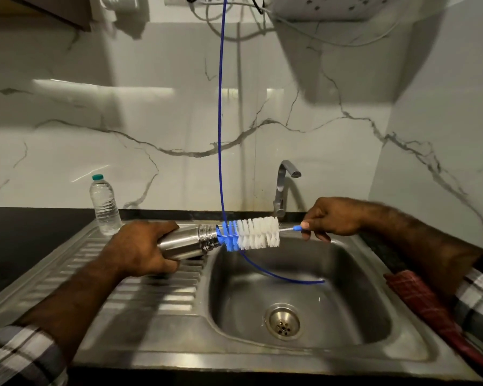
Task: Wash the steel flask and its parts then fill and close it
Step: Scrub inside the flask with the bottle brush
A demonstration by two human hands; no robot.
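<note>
My left hand [140, 247] grips the steel flask [188, 242], which lies sideways above the sink's left rim with its threaded, uncapped mouth pointing right. My right hand [331, 218] pinches the blue handle of a bottle brush [253, 233]. The brush has white bristles and a blue tip. Its blue tip is at the flask's mouth, just entering it, and most of the bristles are outside. The flask's lid and other parts are not in view.
The steel sink [402, 358] has a drain [282, 321] and a ribbed drainboard [151, 291] on its left. A tap [283, 188] stands behind the basin. A thin blue hose [221, 112] hangs from above into the basin. A plastic water bottle [104, 204] stands at back left. A red cloth [418, 296] lies at right.
</note>
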